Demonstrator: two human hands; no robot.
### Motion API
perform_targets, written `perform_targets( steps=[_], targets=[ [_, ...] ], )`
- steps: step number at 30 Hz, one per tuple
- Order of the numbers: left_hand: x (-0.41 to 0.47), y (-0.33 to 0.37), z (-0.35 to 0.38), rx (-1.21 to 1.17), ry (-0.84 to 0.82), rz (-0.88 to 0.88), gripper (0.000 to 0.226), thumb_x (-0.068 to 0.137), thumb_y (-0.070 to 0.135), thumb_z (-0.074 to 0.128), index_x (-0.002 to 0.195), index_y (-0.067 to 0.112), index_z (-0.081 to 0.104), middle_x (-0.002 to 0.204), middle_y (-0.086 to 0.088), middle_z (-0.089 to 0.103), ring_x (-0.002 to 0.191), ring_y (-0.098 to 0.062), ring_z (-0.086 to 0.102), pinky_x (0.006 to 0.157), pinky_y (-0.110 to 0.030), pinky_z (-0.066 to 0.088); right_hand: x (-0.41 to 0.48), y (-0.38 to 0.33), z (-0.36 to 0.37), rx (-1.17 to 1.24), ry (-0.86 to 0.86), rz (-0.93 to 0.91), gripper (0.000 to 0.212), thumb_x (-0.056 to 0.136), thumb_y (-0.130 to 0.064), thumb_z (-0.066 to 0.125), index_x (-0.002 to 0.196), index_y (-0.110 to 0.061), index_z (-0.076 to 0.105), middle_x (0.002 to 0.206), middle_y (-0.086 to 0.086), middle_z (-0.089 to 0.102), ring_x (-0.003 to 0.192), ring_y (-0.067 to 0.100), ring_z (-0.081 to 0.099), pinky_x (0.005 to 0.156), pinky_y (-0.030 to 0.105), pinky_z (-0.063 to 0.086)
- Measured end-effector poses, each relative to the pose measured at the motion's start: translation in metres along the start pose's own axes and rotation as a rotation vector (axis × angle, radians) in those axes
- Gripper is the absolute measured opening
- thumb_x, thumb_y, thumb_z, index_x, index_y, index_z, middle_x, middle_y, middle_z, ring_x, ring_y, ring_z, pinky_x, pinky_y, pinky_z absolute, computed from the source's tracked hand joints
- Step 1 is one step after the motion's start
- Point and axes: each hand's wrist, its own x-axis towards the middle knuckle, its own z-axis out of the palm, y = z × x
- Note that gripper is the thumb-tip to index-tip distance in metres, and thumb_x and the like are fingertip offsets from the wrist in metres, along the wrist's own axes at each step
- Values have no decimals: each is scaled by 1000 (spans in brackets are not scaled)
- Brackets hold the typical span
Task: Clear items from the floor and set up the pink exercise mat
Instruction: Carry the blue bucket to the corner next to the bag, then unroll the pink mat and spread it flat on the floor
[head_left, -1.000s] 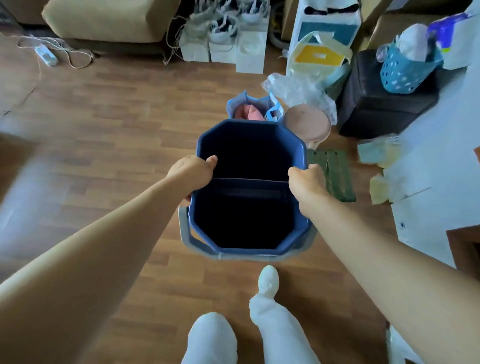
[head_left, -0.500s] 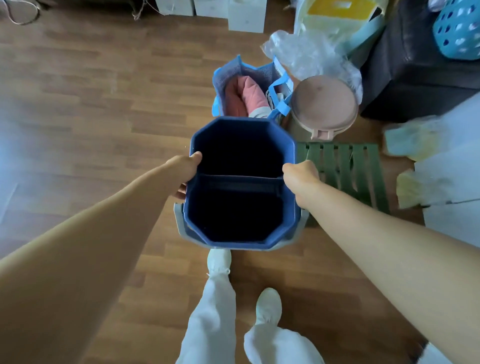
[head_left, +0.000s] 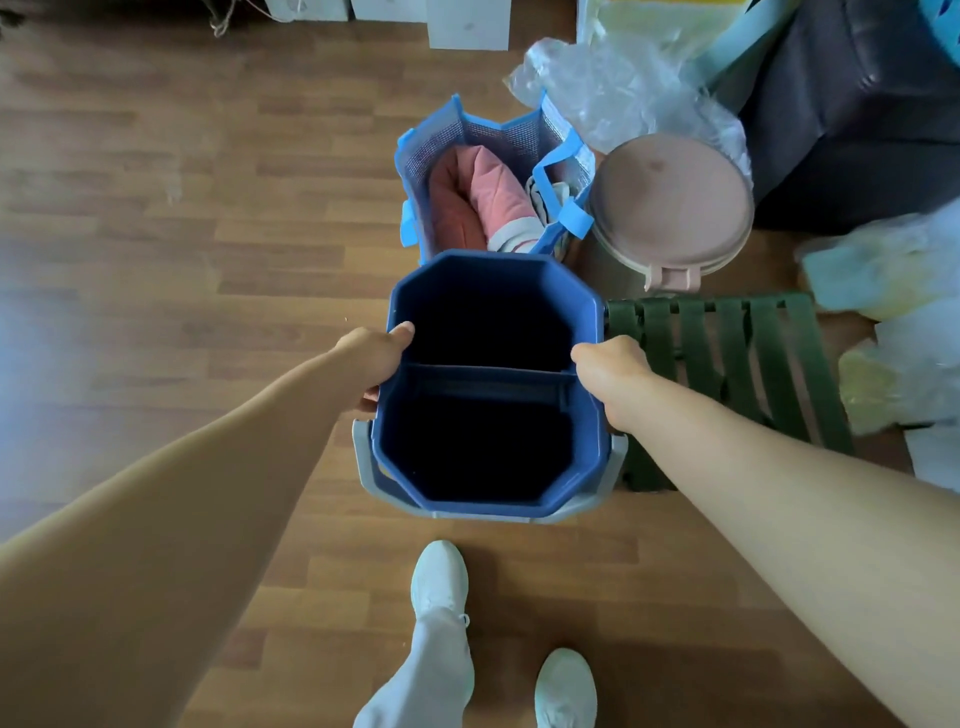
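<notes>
I hold a dark blue octagonal bucket with a divider across its inside and a grey base. My left hand grips its left rim, thumb over the edge. On the opposite rim my right hand grips in the same way. The bucket hangs just above the wooden floor, right behind a blue mesh bag that holds a rolled pink and red item. Whether that roll is the pink mat I cannot tell.
A pink lidded round container stands right of the mesh bag, under crumpled clear plastic. A green slatted stool lies right of the bucket. A dark ottoman fills the far right. My white shoes stand below the bucket. Bare wooden floor spreads left.
I have stepped forward with the bucket in both hands. The mesh bag, pink container and green stool have come closer, and the bucket now sits right against the bag.
</notes>
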Motion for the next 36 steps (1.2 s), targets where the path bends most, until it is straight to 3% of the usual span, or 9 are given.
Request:
perform_targets(
  steps=[7, 12, 14, 16, 18, 21, 24, 31, 36],
  targets=[
    [18, 14, 0, 74, 62, 95, 52, 94, 51, 41, 107, 3, 55, 93, -13, 60, 77, -29, 59, 75, -40, 57, 11, -12, 5, 8, 57, -22, 13, 94, -15, 42, 105, -18, 39, 84, 5, 42, 54, 15, 32, 44, 26, 24],
    [-2, 14, -11, 135, -66, 68, 53, 91, 51, 48, 123, 8, 52, 113, -13, 61, 102, -31, 60, 90, -41, 52, -16, -22, 5, -67, 34, -116, 39, 93, -16, 43, 131, -8, 44, 109, 9, 52, 80, 22, 49, 61, 26, 39],
    [-20, 23, -22, 177, -48, 80, 54, 93, 49, 46, 122, 4, 52, 109, -13, 58, 97, -30, 56, 83, -36, 46, -35, -33, 1, -62, 16, -193, 16, 91, -15, 43, 101, -14, 55, 90, 4, 50, 72, 20, 44, 61, 26, 38],
    [-42, 37, -35, 167, 15, 155, 42, 96, 41, 46, 104, 1, 57, 94, -12, 54, 87, -27, 50, 76, -32, 40, -59, -51, -6, -39, -28, -271, 30, 89, -9, 41, 62, -20, 35, 65, 0, 34, 54, 16, 30, 47, 25, 25],
    [-70, 53, -53, 70, 52, 261, 30, 97, 30, 47, 77, 9, 54, 82, -9, 53, 82, -24, 48, 74, -31, 39, -89, -73, -15, -9, -56, -321, 38, 89, -5, 41, 54, -17, 32, 58, 1, 32, 50, 15, 28, 45, 25, 21],
    [-117, 70, -86, -146, 133, 365, 19, 90, 25, 52, 78, 11, 58, 81, -9, 56, 76, -21, 52, 68, -32, 40, -139, -105, -30, 78, -95, -384, 25, 91, -7, 45, 75, -6, 64, 73, 10, 58, 60, 16, 47, 52, 23, 36],
    [-179, 82, -120, -267, 197, 454, 17, 90, 23, 51, 77, 14, 58, 81, -9, 60, 72, -21, 57, 66, -31, 41, -196, -135, -44, 183, -98, -497, 23, 90, -8, 48, 101, 0, 68, 89, 10, 62, 76, 12, 52, 59, 14, 42],
    [-345, 35, -190, -523, 413, 594, 18, 81, 35, 55, 86, 20, 63, 88, -11, 70, 84, -24, 67, 75, -34, 48, -332, -166, -86, 176, -181, -716, 24, 88, -4, 48, 94, 17, 58, 79, 7, 45, 72, 17, 38, 57, 23, 33],
    [-461, -45, -210, -648, 638, 531, 17, 74, 41, 50, 78, 27, 59, 86, -9, 69, 88, -31, 68, 76, -34, 49, -445, -148, -89, 61, -360, -923, 18, 91, -13, 53, 84, -6, 68, 62, -4, 48, 62, 9, 44, 63, 20, 41]
  ],
)
